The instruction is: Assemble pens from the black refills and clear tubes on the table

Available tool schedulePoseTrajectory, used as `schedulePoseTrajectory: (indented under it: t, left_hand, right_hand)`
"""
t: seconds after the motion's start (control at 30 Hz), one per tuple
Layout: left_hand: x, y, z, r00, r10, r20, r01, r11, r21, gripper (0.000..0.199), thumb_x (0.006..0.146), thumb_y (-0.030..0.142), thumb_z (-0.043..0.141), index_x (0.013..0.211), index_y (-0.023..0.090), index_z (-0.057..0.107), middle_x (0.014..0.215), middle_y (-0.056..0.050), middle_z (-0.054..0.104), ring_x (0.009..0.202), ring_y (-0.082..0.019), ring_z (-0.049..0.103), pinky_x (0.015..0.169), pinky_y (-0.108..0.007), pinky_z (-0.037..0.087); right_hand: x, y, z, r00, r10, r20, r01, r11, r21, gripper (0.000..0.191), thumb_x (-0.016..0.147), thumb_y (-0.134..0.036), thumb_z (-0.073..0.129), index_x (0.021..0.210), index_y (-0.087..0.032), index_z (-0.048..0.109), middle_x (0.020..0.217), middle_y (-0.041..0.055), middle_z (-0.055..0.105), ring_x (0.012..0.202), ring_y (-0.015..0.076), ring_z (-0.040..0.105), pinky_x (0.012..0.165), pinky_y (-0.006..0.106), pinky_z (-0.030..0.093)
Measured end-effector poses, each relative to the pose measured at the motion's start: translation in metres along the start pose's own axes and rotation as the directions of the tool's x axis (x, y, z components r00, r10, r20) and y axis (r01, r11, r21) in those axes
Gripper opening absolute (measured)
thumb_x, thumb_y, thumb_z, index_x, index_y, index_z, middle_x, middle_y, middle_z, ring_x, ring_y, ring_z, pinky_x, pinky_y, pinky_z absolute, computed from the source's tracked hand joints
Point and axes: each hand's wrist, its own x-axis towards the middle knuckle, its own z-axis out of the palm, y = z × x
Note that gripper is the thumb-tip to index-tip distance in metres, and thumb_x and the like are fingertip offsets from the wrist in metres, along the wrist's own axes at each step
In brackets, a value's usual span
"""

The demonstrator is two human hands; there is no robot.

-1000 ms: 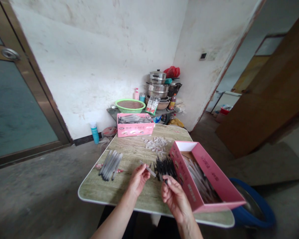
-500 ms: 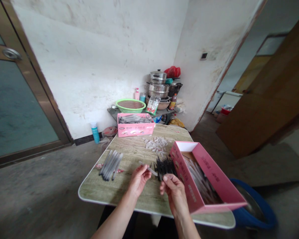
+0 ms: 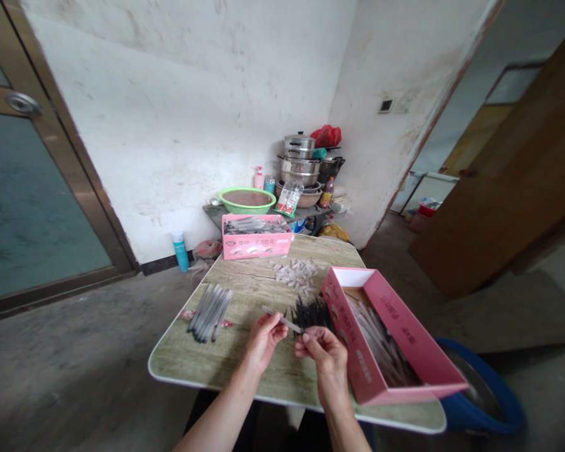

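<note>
My left hand (image 3: 266, 339) pinches a slim translucent pen-like tube (image 3: 285, 321), which slants down to the right. At the tube's right end, the closed fingers of my right hand (image 3: 322, 348) hold a small black piece (image 3: 302, 331), mostly covered by the fingertips. Just behind my right hand lies a pile of thin black pieces (image 3: 313, 314). A row of grey tubes with dark ends (image 3: 210, 312) lies to the left of my left hand. Farther back is a scatter of short whitish pieces (image 3: 295, 274).
An open pink box (image 3: 358, 351) holding whitish tubes stands at the table's right edge. Another pink box (image 3: 257, 246), full of tubes, stands at the far end of the wood-patterned table (image 3: 193, 364). Behind it, a low shelf carries a green basin (image 3: 248, 208) and stacked pots (image 3: 300, 168).
My right hand has shifted slightly left and its fingertips now meet the tube's right end, where a dark piece shows. My left hand keeps hold of the tube, almost unmoved.
</note>
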Motion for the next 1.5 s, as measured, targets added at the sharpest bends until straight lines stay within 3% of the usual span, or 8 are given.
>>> schedulePoseTrajectory:
  t: [1.0,1.13,1.33,1.5]
  left_hand:
    - [-0.0044,0.0006,0.0054,0.997,0.076,0.015,-0.078,0.987,0.138,0.026,0.064,0.026,0.081,0.077,0.010,0.065,0.067,-0.004,0.069,0.057,-0.012,0.065,0.054,-0.021,0.055]
    - [-0.0048,-0.0002,0.0060,0.998,0.063,0.017,-0.065,0.988,0.140,0.029,0.062,0.026,0.082,0.078,0.009,0.065,0.070,-0.006,0.070,0.059,-0.014,0.066,0.057,-0.022,0.056]
    - [-0.0065,0.0007,0.0068,0.997,0.052,0.061,-0.062,0.983,0.172,0.028,0.066,0.027,0.080,0.081,0.009,0.065,0.073,-0.007,0.071,0.061,-0.015,0.067,0.058,-0.024,0.056]
    - [-0.0053,-0.0001,0.0057,0.998,0.067,0.008,-0.068,0.986,0.153,0.027,0.062,0.025,0.082,0.078,0.010,0.065,0.070,-0.005,0.070,0.059,-0.014,0.066,0.057,-0.023,0.056]
  right_hand:
    - [0.0014,0.0047,-0.0035,0.999,-0.037,-0.030,0.033,0.994,-0.102,0.024,0.076,-0.037,0.071,0.077,-0.014,0.064,0.064,0.0017,0.066,0.054,0.0165,0.064,0.049,0.027,0.053]
    - [0.0007,0.0043,-0.0030,0.996,-0.020,-0.083,0.009,0.992,-0.128,0.029,0.076,-0.043,0.070,0.073,-0.015,0.061,0.057,0.0001,0.063,0.045,0.0152,0.060,0.040,0.025,0.049]
    - [0.0002,0.0042,-0.0048,0.995,0.017,-0.101,-0.041,0.970,-0.239,0.043,0.081,-0.053,0.061,0.060,-0.017,0.054,0.043,-0.0033,0.053,0.031,0.0097,0.046,0.027,0.019,0.032]
    - [0.0015,0.0008,-0.0093,0.999,-0.003,-0.045,-0.008,0.974,-0.225,0.039,0.080,-0.055,0.060,0.074,-0.016,0.060,0.055,0.0010,0.063,0.042,0.0141,0.057,0.035,0.022,0.042]
